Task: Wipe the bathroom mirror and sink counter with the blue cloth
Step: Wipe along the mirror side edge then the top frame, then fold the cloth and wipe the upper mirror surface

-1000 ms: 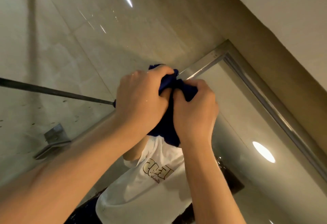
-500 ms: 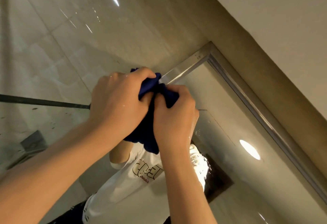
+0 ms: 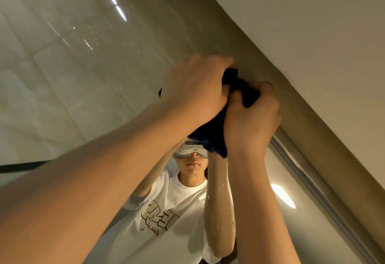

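I see both hands up high, close together, at the top of the mirror (image 3: 308, 228). The left hand (image 3: 195, 90) and the right hand (image 3: 252, 122) touch each other, and the blue cloth (image 3: 210, 138) is bunched up between them. The left fingers are curled tight round the upper part of the cloth, and a dark bit pokes out by the fingertips. The right fingers are curled round it too — the thumb side presses into the fold. A loose end of the cloth hangs down below the hands.

The cloth is held up by the top edge of the mirror, near its shiny metal frame (image 3: 312, 182). I cannot tell if it touches the glass. The frame runs down to the right, under a tan wall strip (image 3: 312, 105).

In the mirror I see a person in a white shirt (image 3: 173, 222) with arms raised — and a bright round light (image 3: 283, 196). Shiny wall tiles (image 3: 73, 76) fill the left side.
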### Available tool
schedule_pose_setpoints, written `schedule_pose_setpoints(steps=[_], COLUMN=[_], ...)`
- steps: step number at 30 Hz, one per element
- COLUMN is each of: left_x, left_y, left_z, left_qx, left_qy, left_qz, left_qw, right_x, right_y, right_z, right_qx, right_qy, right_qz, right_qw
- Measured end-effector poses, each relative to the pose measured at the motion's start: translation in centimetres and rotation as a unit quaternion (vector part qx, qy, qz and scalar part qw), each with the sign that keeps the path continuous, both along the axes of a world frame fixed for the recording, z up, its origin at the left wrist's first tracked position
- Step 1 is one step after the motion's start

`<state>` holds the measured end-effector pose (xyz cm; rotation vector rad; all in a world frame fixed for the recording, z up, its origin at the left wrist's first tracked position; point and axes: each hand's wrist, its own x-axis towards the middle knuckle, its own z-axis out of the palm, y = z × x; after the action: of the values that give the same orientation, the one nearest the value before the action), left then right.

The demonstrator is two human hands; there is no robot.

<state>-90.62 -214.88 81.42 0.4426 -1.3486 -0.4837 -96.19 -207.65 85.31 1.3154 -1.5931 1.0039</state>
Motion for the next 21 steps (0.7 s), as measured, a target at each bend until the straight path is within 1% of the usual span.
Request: schedule_pose_setpoints(steps=[3,6,8,10,12,14,17,19,21], left_x=[1.0,1.4,1.4,1.2,0.8,0.5,-0.2,-0.5,-0.4], left_y=[-0.2,0.3,0.9,1.1,1.1,0.8,-0.3,-0.9,-1.0], left_z=[-0.9,-4.2,-6.6,-7.1,-5.5,-2.6,0.7,0.2,-1.6], left_qx=[0.018,0.044,0.065,0.074,0.054,0.032,0.009,0.002,-0.007], left_qy=[-0.029,-0.036,-0.028,0.002,0.03,0.054,0.051,0.065,0.067], left_qz=[-0.024,-0.028,-0.036,-0.043,-0.037,-0.039,-0.043,-0.065,-0.072], left_qw=[0.999,0.998,0.997,0.996,0.997,0.997,0.998,0.996,0.995], right_x=[0.1,0.0,0.0,-0.1,0.1,0.4,0.6,0.2,-0.3], right_y=[0.4,0.7,1.0,1.4,1.6,1.3,0.5,0.2,0.1], right_z=[-0.5,-3.0,-4.7,-4.9,-3.5,-1.3,0.9,0.6,-0.8], right_qx=[0.043,0.093,0.142,0.169,0.14,0.079,0.043,0.04,0.045], right_qy=[-0.022,-0.014,-0.014,-0.011,0.006,0.01,-0.008,-0.006,-0.014], right_qz=[0.012,0.005,0.003,0.004,0.003,0.017,0.02,0.012,0.016], right_qw=[0.999,0.996,0.99,0.986,0.99,0.997,0.999,0.999,0.999])
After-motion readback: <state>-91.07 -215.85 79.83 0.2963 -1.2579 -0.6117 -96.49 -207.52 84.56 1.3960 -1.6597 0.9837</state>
